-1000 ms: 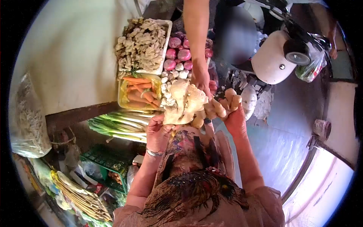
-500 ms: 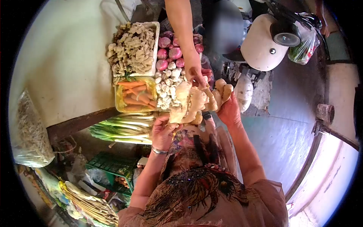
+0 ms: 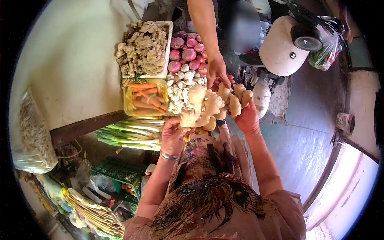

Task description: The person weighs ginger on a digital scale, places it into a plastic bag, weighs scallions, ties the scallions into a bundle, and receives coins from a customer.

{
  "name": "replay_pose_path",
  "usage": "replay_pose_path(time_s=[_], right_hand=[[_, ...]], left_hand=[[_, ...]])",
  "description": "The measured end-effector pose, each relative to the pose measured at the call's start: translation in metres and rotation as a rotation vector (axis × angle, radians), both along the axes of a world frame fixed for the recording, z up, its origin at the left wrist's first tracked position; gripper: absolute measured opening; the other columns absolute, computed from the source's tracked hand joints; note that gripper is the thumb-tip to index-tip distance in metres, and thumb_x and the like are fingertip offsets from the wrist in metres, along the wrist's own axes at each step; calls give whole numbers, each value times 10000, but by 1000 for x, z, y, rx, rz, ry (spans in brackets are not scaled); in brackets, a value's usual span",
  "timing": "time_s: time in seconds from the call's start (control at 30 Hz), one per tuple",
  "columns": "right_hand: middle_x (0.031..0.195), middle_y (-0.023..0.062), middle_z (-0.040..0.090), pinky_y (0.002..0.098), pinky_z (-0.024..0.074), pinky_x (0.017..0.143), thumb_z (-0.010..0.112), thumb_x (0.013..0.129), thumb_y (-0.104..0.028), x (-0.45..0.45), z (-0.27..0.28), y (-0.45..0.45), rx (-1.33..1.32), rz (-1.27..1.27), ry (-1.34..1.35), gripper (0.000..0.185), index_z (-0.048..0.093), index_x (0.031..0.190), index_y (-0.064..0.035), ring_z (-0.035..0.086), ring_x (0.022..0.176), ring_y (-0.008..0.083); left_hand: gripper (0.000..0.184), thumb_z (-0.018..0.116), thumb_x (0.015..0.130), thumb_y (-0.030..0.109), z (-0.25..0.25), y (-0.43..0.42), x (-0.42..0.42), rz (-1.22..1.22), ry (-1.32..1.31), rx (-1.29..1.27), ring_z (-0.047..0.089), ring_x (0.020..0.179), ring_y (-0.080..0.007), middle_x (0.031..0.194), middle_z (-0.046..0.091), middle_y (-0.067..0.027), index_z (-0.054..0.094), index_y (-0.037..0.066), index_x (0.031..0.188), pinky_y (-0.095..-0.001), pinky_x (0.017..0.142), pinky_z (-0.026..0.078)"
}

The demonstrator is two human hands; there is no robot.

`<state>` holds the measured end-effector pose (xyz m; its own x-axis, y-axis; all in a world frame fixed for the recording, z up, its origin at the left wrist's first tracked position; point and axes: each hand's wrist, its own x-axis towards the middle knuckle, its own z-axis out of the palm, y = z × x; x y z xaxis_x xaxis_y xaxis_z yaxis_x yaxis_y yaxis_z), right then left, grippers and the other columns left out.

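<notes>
A large, knobbly spread of pale ginger (image 3: pixel 206 106) is held up in front of my body. My left hand (image 3: pixel 172 136) is closed on its left end, thumb and fingers pinching the edge. Around the right end curl the fingers of my right hand (image 3: pixel 246 120), partly hidden behind the knobs. Another person's hand (image 3: pixel 218 72) reaches down from the top and touches the ginger's upper side. Whether the ginger is one root or several pieces pressed together, I cannot tell. Just behind it lie white garlic bulbs (image 3: pixel 182 82).
Red onions (image 3: pixel 188 54) lie beyond the garlic. To the left stand a white box of ginger (image 3: pixel 144 48) and a yellow-lined tub of carrots (image 3: pixel 146 98). Green onions (image 3: pixel 130 134) and a green crate (image 3: pixel 116 176) are lower left. A white scooter (image 3: pixel 280 46) stands at upper right.
The other person's hand has shifted slightly right and up off the middle of the ginger. My right hand has moved a little right and down. Both my hands still hold the ginger.
</notes>
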<state>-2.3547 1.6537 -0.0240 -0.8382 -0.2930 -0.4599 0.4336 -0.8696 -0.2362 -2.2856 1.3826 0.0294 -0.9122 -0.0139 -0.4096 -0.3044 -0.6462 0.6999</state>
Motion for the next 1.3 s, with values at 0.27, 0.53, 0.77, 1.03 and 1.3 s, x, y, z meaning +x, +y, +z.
replay_pose_path(time_s=[0.27, 0.53, 0.77, 1.03, 1.3], right_hand=[[1324, 73, 506, 421, 427, 1007, 472, 951, -497, 4, -13, -2, 82, 7, 14, 587, 386, 1393, -120, 505, 1204, 254], [1435, 100, 359, 407, 349, 1069, 718, 776, -379, -10, 22, -9, 172, 212, 242, 944, 180, 1506, -118, 413, 1275, 258], [1320, 116, 466, 459, 531, 854, 611, 758, -245, 10, -23, -5, 183, 354, 109, 799, 256, 1462, -121, 550, 1121, 296], [1078, 62, 625, 413, 524, 815, 685, 705, -262, 56, -15, -25, 74, 469, -132, 632, 493, 1288, -112, 626, 946, 243], [1216, 128, 553, 411, 517, 825, 592, 792, -192, 66, -25, -42, 91, 502, -136, 709, 314, 1432, -65, 593, 1005, 276]], left_hand=[[294, 645, 811, -88, -1, 5, -7, -34, -4, -10, 652, 978, -258, 1091, 645, -101, 593, 54, 1063, -419, 828, 582], [294, 631, 820, -94, -5, 6, -8, -40, -6, -7, 657, 964, -253, 1085, 651, -103, 592, 58, 1068, -406, 816, 579], [247, 644, 846, -28, -9, -8, -7, 104, -89, 111, 662, 954, -247, 1079, 657, -82, 610, 80, 1066, -406, 821, 592], [248, 566, 876, -72, -16, -78, -31, 508, -208, 44, 665, 944, -313, 1028, 653, -163, 547, 2, 1112, -389, 829, 598], [269, 519, 866, -127, -48, -162, -82, 692, -150, 1, 656, 898, -296, 1019, 621, -195, 473, -14, 1105, -455, 883, 575]])
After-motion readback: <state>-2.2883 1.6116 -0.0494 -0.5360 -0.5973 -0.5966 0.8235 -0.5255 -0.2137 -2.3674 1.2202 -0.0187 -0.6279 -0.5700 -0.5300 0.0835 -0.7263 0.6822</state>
